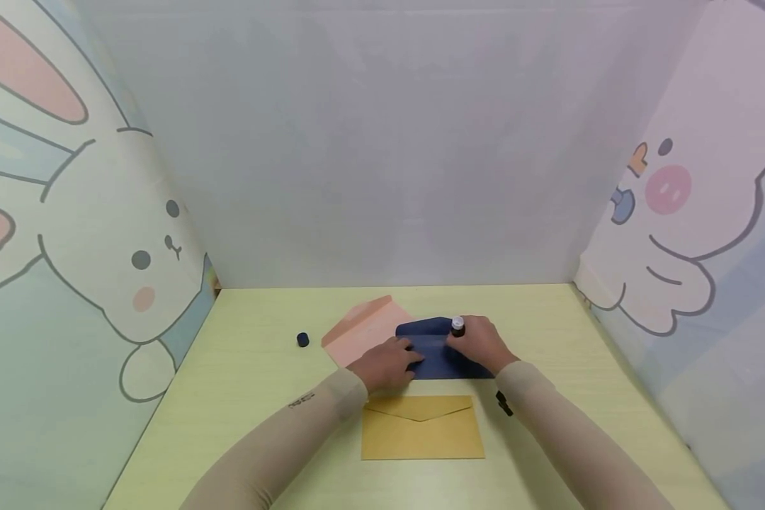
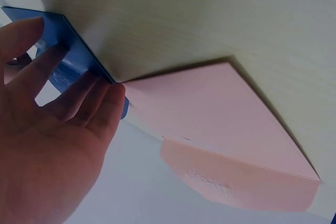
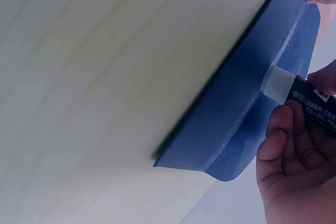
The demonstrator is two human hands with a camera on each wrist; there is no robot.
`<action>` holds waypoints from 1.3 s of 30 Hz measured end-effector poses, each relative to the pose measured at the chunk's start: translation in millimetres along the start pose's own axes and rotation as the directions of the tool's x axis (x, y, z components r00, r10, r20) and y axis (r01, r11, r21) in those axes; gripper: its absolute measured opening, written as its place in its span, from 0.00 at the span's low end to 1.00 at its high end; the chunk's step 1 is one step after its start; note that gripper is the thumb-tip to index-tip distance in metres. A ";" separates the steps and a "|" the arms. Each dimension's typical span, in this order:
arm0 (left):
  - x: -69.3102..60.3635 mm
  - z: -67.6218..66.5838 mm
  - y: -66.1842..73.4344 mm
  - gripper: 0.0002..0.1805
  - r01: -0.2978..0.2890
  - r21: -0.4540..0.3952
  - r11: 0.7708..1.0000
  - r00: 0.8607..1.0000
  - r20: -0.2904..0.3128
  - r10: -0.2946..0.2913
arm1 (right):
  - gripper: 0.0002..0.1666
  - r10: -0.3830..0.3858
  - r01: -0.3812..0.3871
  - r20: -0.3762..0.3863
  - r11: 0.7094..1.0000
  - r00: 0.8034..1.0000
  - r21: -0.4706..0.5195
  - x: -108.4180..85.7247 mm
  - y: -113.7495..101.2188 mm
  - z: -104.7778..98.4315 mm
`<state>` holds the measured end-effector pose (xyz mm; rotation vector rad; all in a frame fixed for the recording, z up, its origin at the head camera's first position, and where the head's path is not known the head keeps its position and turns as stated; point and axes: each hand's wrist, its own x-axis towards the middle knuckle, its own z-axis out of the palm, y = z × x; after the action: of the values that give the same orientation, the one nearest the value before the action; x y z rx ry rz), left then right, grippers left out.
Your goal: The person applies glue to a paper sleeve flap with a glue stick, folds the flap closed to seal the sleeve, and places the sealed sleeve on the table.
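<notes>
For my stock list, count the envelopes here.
3: yellow envelope at the front; blue envelope behind it; pink envelope left of the blue one. More may be hidden.

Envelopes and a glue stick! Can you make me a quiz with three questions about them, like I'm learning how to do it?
1. Which hand holds the glue stick? A) left B) right C) both
2. True or false: the blue envelope has its flap open.
3. How many envelopes can you see in the head view?

Key:
1. B, the right hand.
2. True.
3. Three: the blue envelope, a pink envelope and a yellow envelope.
</notes>
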<state>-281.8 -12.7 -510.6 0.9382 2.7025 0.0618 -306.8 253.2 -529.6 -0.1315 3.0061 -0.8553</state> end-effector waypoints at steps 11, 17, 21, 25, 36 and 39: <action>-0.3 0.6 1.7 0.28 0.006 0.014 1.000 1.000 0.009 -0.006 | 0.10 0.055 -0.040 -0.078 0.981 0.995 0.187 -4.0 12.3 -8.1; -0.4 0.5 2.2 0.28 -0.009 0.005 1.000 1.000 0.010 0.009 | 0.10 0.026 -0.011 -0.072 0.978 0.997 0.208 -0.2 -2.1 0.4; -0.6 0.9 4.5 0.28 -0.021 0.010 1.000 1.000 0.010 0.021 | 0.15 -0.009 0.013 -0.023 0.983 1.000 0.182 4.1 -14.8 13.0; -1.3 1.2 6.3 0.28 -0.018 0.009 1.000 1.000 0.013 0.018 | 0.17 -0.033 0.032 0.002 0.988 0.999 0.154 7.4 -22.6 23.2; -1.9 -1.0 1.0 0.27 -0.004 -0.039 0.999 1.000 -0.007 0.004 | 0.12 -0.047 0.046 0.019 0.997 0.999 0.058 11.3 -21.0 18.2; -1.3 -1.4 -0.8 0.27 0.001 -0.029 1.000 1.000 -0.002 -0.001 | 0.12 -0.047 0.046 0.013 0.997 0.999 0.059 12.0 -16.2 13.9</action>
<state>-281.7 -14.1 -509.0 0.9288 2.6969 0.1016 -317.0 231.2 -532.8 -0.2065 2.9725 -0.9414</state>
